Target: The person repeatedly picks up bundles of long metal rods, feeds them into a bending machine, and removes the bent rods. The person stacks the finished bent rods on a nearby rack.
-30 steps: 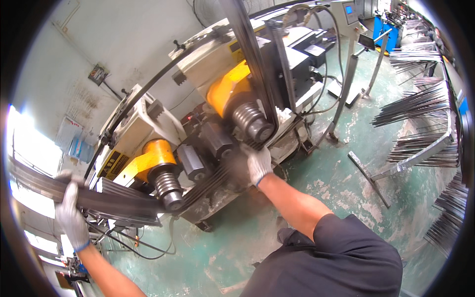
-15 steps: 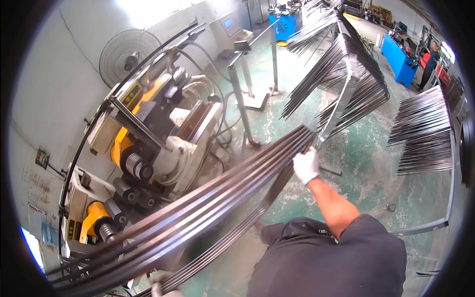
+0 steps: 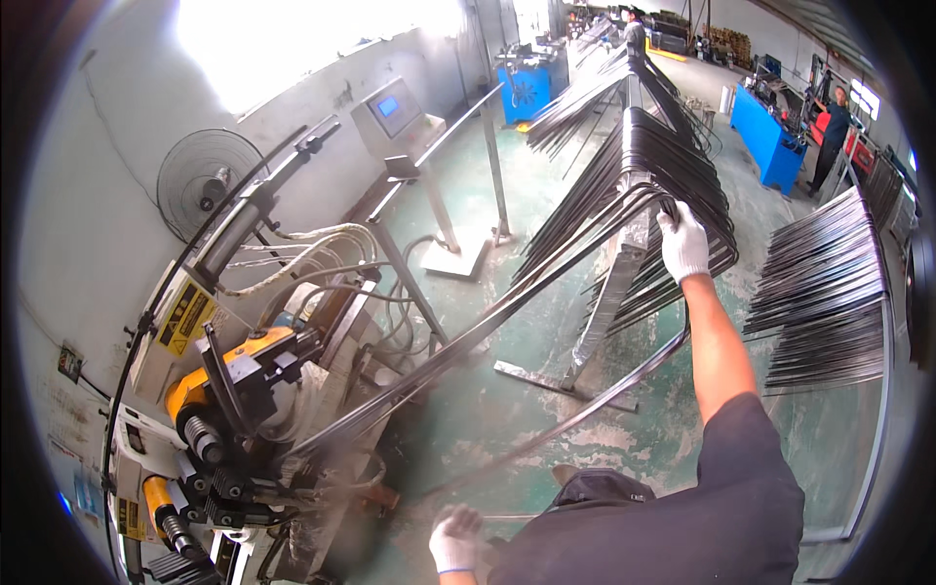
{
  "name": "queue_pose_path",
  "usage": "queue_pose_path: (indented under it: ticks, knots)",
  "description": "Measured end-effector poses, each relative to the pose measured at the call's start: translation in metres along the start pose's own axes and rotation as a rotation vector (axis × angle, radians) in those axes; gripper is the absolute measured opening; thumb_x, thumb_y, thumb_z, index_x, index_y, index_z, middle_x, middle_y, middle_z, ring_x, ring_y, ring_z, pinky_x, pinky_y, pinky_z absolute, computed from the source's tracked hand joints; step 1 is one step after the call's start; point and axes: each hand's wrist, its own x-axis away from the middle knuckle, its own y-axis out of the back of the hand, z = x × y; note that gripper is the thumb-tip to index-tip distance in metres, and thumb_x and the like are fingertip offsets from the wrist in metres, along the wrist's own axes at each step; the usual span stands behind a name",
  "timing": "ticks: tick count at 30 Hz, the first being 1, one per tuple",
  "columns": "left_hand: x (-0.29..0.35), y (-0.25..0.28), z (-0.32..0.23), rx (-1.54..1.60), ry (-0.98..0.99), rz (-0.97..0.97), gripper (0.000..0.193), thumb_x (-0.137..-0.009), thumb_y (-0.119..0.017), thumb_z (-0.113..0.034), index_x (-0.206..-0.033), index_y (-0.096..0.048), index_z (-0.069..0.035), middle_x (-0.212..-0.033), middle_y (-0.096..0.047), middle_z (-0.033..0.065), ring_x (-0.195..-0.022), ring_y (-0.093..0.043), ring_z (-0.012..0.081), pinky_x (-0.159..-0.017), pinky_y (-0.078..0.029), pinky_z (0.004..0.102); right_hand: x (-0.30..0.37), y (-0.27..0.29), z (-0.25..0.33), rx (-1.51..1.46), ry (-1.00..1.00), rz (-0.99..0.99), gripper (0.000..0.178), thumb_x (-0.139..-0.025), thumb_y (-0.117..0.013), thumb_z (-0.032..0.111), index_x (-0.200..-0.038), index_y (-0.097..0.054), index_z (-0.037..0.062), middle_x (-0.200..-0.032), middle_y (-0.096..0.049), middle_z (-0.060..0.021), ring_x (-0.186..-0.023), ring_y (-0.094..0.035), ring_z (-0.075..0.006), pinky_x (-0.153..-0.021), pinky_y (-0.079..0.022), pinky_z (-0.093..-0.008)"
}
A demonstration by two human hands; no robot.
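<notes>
My right hand [image 3: 684, 242], in a white glove, is closed around the bend of a bundle of dark bent metal rods [image 3: 507, 304]. This bend lies at the near end of a row of similar bent rods [image 3: 673, 146] hung over a metal rack [image 3: 606, 310]. One set of legs slants down left toward the machine; the other runs down below my right arm and blurs at its lower end. Down at the lower edge, my gloved left hand [image 3: 456, 538] is apart from the rods, somewhat blurred, its fingers loosely open with nothing visible in them.
On the left stands a bending machine [image 3: 244, 390] with yellow parts and hoses. Behind it are a wall fan [image 3: 210, 185] and a control panel [image 3: 390, 112]. Another rack of rods [image 3: 819, 292] is at right. Farther off are blue machines [image 3: 770, 136] and a person [image 3: 831, 136].
My right hand has carried the rod bundle forward and up to the rack's near end. My left hand has come off the rods and moved right. The view has shifted.
</notes>
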Motion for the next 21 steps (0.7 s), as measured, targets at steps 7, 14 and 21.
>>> queue_pose_path:
  ticks: [7, 14, 21]
  knots:
    - [0.026, -0.134, 0.025, -0.269, -0.165, -0.003, 0.031, -0.092, -0.061, -0.010, -0.122, -0.061, -0.005, -0.108, -0.071, 0.0237, -0.097, -0.069, 0.0423, -0.090, -0.058, 0.0568, -0.094, -0.109, -0.133, 0.490, 0.179, -0.073, 0.018, -0.101, -0.049, 0.016, -0.114, -0.058, 0.0080, -0.102, -0.071, -0.0186, -0.096, -0.070, -0.0384, -0.083, -0.057, -0.0504]
    - [0.058, -0.091, 0.056, -0.275, -0.127, -0.235, 0.031, -0.091, -0.062, -0.006, -0.122, -0.060, 0.000, -0.104, -0.072, 0.0248, -0.095, -0.071, 0.0414, -0.084, -0.059, 0.0571, -0.153, -0.103, -0.090, 0.686, 0.212, -0.065, 0.027, -0.103, -0.049, 0.025, -0.093, -0.072, 0.0136, -0.097, -0.073, -0.0151, -0.095, -0.071, -0.0344, -0.082, -0.057, -0.0502]
    - [0.166, 0.069, 0.058, 0.313, -0.325, -0.086, 0.021, -0.099, -0.059, -0.006, -0.119, -0.062, -0.004, -0.098, -0.071, 0.0178, -0.078, -0.068, 0.0226, -0.073, -0.057, 0.0341, 0.160, -0.168, -0.177, 0.893, 0.275, 0.570, 0.047, -0.096, -0.065, 0.042, -0.119, -0.073, 0.0022, -0.113, -0.075, -0.0202, -0.104, -0.072, -0.0359, -0.091, -0.057, -0.0474]
